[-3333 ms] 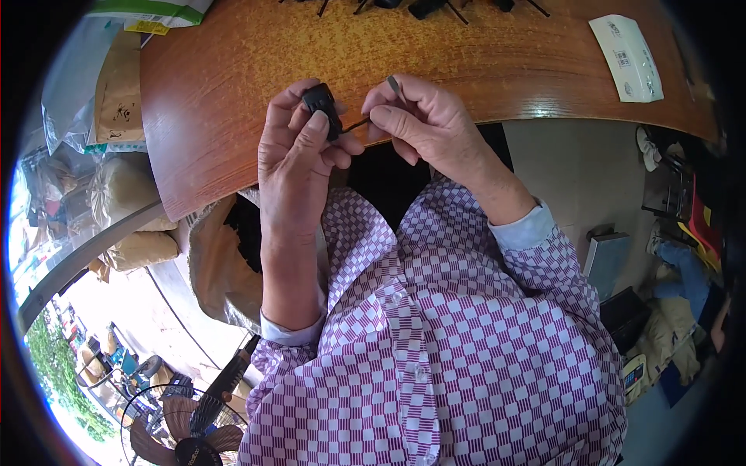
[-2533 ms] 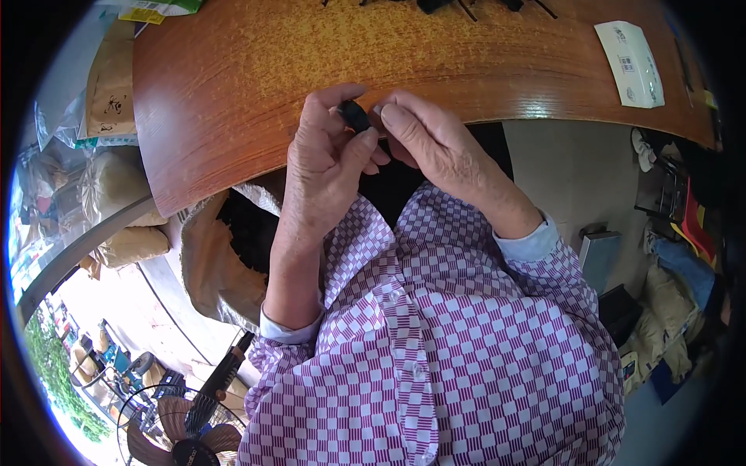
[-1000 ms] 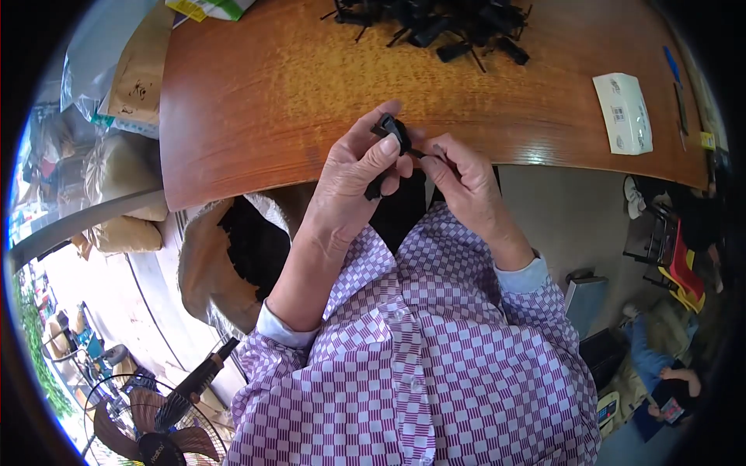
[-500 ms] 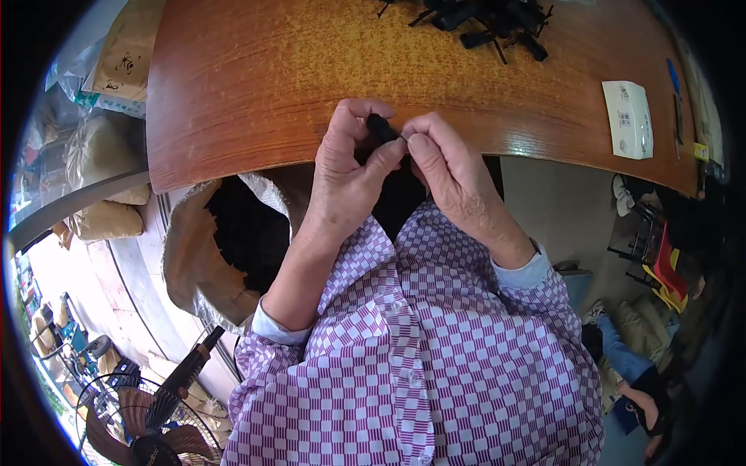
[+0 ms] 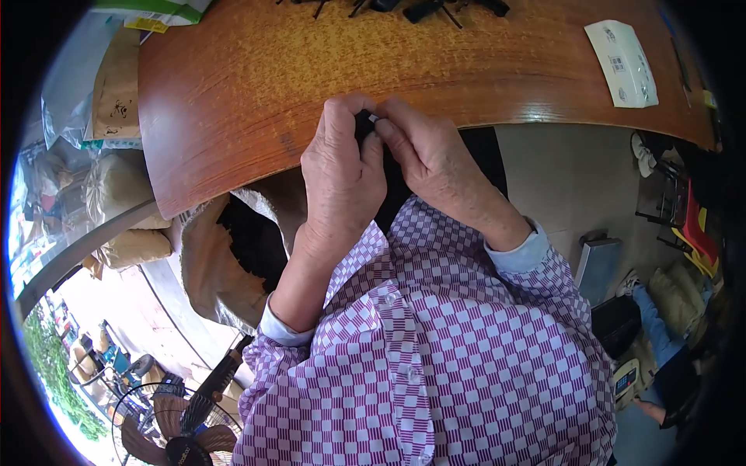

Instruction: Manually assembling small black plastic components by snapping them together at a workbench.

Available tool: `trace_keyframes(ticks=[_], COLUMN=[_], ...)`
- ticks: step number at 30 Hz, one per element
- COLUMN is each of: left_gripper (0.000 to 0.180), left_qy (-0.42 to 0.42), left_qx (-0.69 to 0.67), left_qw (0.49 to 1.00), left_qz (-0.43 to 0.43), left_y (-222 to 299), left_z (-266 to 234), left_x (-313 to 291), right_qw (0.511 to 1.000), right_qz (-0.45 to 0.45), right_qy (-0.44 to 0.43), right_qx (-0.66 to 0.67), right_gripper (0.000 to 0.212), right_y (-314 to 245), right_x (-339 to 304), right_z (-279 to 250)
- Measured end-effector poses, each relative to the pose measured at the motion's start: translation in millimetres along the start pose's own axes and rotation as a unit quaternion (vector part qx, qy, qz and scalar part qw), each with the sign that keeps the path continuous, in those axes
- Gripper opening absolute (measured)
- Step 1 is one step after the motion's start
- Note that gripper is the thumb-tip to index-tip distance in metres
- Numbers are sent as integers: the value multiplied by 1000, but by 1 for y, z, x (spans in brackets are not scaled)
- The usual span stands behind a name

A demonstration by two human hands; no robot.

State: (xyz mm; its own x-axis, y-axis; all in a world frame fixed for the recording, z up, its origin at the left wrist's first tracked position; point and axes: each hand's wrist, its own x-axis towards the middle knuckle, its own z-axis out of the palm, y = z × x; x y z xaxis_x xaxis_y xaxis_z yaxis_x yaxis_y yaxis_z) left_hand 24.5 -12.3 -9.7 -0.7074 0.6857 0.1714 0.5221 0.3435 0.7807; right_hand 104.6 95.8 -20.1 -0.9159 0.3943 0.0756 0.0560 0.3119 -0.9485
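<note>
On my left I have an open sack (image 5: pixel 206 268) below the near edge of the table (image 5: pixel 233 132). Next comes the left hand (image 5: pixel 339 167), its thumb and fingers curled around a small black piece (image 5: pixel 362 125), which sits above the table's near edge. That hand covers most of it, so I can't read its long axis; the exposed end lies at the right of the left-hand grip, toward the other hand. The right hand (image 5: pixel 434 154) meets it there, thumb and forefinger narrowed and just beside the piece; I can't tell whether they are closed on anything. Both hands are equally near. Farther right lies a white packet (image 5: pixel 622 64).
</note>
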Motion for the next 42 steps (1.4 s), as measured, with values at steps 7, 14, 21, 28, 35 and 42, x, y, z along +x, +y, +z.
trace_keyframes(ticks=[7,14,21,28,35,42], left_gripper=[28,36,41,39,39,37], left_qy=[1,-51,-117,-170,-112,-22], left_qx=[-38,-589,-553,-589,-369,-244], left_qw=[999,779,793,765,918,967], left_qz=[33,-211,-229,-198,-97,-66], left_y=[4,7,-5,-16,-23,-29], left_z=[7,-17,-16,-21,-16,-16], left_x=[9,20,4,0,-8,-13], right_qw=[990,951,927,931,979,967], right_qz=[-41,67,60,86,-10,114], right_qy=[61,15,-45,-119,-25,-39], right_qx=[119,302,367,334,202,226], right_gripper=[17,22,25,23,27,39], right_y=[17,17,26,16,21,-8], right_x=[-1,1,14,21,20,5], right_z=[-4,-19,-18,-16,4,17])
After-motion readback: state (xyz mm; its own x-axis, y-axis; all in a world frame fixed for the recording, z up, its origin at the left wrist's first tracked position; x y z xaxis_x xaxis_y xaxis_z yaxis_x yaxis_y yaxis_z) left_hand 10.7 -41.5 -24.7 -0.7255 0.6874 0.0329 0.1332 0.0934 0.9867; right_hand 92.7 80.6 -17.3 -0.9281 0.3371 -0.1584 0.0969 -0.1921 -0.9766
